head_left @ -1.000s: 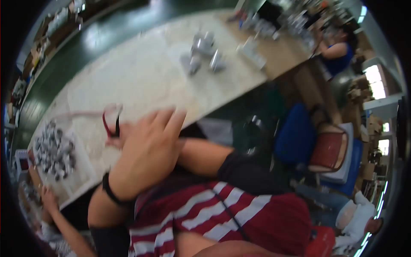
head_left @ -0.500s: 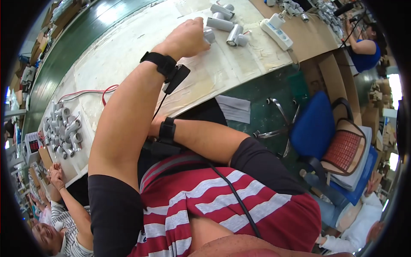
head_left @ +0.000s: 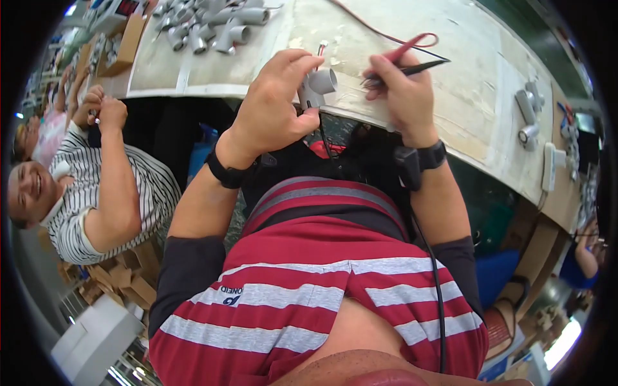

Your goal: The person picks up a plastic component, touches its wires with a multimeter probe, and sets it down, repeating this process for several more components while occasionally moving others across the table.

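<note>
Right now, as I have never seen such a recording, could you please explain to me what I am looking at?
There is no robot here, only a person's bare hands. A wide fisheye camera on the head looks down, so straight edges bend. The left hand holds a grey branched tube with a small wire connector sticking up. The right hand holds a red pen-like tool and a black one. On the pale table lie a pile of similar grey parts at the left and a few more at the right.
</note>
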`<state>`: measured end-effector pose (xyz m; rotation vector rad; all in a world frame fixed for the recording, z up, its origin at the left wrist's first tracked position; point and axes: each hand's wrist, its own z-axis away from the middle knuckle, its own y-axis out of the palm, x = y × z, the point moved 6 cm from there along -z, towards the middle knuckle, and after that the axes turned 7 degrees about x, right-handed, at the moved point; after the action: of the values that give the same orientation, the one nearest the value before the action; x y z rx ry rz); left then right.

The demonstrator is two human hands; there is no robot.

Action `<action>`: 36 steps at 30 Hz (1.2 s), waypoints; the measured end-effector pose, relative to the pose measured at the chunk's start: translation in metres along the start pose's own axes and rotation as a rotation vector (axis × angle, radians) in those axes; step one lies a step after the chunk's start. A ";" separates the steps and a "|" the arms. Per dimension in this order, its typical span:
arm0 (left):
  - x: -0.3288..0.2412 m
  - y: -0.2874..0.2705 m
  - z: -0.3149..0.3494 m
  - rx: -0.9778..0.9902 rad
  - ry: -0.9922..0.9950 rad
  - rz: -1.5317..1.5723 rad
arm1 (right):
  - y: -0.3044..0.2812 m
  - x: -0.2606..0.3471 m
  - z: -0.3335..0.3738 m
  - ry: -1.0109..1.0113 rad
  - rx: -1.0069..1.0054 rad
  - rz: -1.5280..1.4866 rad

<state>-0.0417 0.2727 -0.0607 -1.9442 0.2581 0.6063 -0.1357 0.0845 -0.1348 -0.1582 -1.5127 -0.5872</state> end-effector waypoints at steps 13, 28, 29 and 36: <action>0.024 0.012 -0.008 0.289 0.033 -0.058 | 0.017 0.008 -0.027 -0.125 -0.071 0.064; 0.037 0.046 0.015 -0.392 -0.914 1.585 | 0.030 0.005 -0.009 -0.140 -0.125 0.148; 0.037 0.046 0.016 -0.420 -0.901 1.579 | 0.031 0.004 -0.009 -0.140 -0.119 0.163; 0.029 0.048 0.022 -0.473 -0.870 1.573 | 0.038 0.002 -0.003 -0.156 -0.101 0.312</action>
<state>-0.0443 0.2734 -0.1210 -1.3170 1.1461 2.5785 -0.1158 0.1148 -0.1237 -0.5185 -1.5694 -0.4069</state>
